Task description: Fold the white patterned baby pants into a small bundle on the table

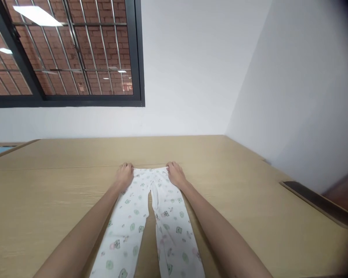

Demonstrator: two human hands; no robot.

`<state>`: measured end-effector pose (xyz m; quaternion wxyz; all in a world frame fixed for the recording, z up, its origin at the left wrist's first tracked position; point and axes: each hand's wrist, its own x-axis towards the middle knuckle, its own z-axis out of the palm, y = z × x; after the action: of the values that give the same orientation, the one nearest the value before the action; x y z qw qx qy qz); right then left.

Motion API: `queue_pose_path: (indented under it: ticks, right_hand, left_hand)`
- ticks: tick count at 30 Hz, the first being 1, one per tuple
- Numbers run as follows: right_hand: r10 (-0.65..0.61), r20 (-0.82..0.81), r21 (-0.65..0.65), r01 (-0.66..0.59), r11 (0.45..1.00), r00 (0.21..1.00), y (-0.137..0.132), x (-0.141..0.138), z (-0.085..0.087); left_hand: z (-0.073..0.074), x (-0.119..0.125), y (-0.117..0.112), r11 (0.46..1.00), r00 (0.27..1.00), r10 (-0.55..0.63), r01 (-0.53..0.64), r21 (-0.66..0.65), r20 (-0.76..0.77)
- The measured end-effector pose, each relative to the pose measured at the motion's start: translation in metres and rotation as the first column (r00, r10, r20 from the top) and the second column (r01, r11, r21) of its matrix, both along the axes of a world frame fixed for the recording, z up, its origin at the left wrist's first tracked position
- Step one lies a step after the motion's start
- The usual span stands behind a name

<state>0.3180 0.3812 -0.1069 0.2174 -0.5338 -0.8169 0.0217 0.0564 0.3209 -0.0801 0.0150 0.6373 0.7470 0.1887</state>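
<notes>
White walls (188, 65) stood behind and to the right, meeting in a corner just beyond the table's far right corner. The tan table (234, 181) filled the foreground, its far edge running along the back wall; a thin seam (75, 167) crossed its top parallel to that edge. Above the far edge, toward the left, a dark-framed window (138, 77) showed metal bars (87, 42) and brickwork (104, 50) through its panes. At the table's right edge I saw a long dark strip (316, 200).

Patterned trousers (174, 216), white with small green and pinkish motifs, lay spread on the table, between its left and right edges. Their waistband (150, 170) faced the far edge, well short of it and close to the seam; the two legs, parted by a narrow gap, ran toward the near side, their ends out of sight.

The person's bare forearms flanked the garment. The left hand (124, 175) gripped the waistband's left end, fingers curled closely over the cloth; the right hand (175, 174) held the right end likewise. I could not make out the thumbs clearly.
</notes>
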Motion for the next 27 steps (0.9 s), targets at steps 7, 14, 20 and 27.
queue_pose_path:
  ticks: [7, 14, 20, 27]
  right_hand:
    - [-0.074, -0.029, 0.023, 0.075, 0.997, 0.997, -0.008, -0.001, 0.0]
    - [-0.075, -0.031, 0.0, 0.075, 0.997, 0.997, -0.005, 0.0, -0.001]
    - [-0.046, -0.088, -0.009, 0.046, 0.999, 0.995, -0.006, -0.001, -0.001]
    - [-0.008, -0.262, -0.094, -0.017, 0.995, 0.965, 0.003, -0.003, 0.02]
  left_hand:
    - [0.032, 0.095, -0.107, 0.922, 0.922, -0.364, 0.377, -0.091, 0.133]
    - [-0.021, 0.198, -0.202, 0.701, 0.741, -0.666, 0.661, -0.267, 0.086]
    - [-0.037, 0.201, -0.199, 0.684, 0.712, -0.691, 0.699, -0.208, 0.121]
    - [-0.025, 0.181, -0.213, 0.812, 0.809, -0.418, 0.537, -0.229, 0.414]
